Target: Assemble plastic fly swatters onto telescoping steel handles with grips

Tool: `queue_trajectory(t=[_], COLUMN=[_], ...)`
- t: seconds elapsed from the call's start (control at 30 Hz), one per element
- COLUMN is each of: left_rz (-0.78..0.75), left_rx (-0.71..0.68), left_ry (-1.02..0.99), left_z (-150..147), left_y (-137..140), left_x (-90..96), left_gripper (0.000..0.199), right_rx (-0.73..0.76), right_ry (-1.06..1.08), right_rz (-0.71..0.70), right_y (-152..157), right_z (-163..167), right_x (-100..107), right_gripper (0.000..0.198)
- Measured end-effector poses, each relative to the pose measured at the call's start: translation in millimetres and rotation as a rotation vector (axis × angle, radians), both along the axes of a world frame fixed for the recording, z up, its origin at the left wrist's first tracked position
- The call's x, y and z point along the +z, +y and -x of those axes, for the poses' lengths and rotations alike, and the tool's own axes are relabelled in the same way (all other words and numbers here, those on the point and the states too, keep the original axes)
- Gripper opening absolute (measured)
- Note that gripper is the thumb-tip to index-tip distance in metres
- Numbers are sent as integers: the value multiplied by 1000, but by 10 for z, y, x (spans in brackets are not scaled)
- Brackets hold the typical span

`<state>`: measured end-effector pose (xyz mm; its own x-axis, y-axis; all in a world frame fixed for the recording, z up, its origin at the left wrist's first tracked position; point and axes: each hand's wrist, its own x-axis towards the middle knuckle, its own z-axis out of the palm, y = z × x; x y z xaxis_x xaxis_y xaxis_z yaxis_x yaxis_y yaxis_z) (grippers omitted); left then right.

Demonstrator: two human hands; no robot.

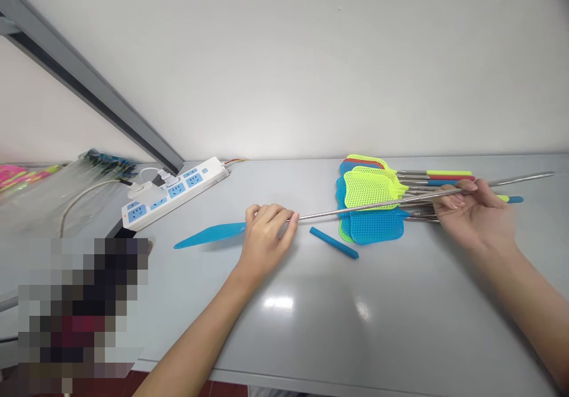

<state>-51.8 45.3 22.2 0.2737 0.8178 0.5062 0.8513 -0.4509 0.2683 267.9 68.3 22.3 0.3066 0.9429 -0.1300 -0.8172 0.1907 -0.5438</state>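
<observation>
A blue fly swatter [213, 234] with a long, extended metal rod is held across the table, seen nearly edge-on. My left hand [269, 231] is closed round the rod where it meets the blue head. Farther along, my right hand [478, 213] has its fingers closed on the rod, whose bare end sticks out to the right. Below the rod lies a loose blue handle sleeve [334, 243]. Behind the rod is a pile of fly swatters with yellow heads [371, 188] and blue heads [377, 227], their handles pointing right, partly hidden by my right hand.
A white power strip [178, 192] with plugs and cables lies at the back left. Clear plastic bags [66, 201] with coloured things are at the far left, under a grey metal post [89, 68]. A pixelated patch covers the lower left. A wall rises behind the grey table [320, 338].
</observation>
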Motion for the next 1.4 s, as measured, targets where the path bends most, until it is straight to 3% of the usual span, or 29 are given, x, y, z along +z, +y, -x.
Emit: queue_trajectory(t=[0.33, 0.87, 1.13, 1.4], left_rz=[267, 327, 392, 383], left_rx=[-54, -52, -85, -59], left_ry=[41, 86, 106, 230], left_z=[16, -4, 22, -39], left_y=[-1, 14, 23, -15], left_x=[35, 14, 0, -3], left_gripper=[21, 26, 31, 35], right_rx=[39, 102, 54, -100], right_ry=[-43, -156, -211, -304], right_rz=[-31, -61, -32, 52], right_y=[15, -9, 23, 46], right_z=[-12, 35, 37, 10], right_x=[-112, -155, -157, -174], right_gripper=[15, 24, 25, 29])
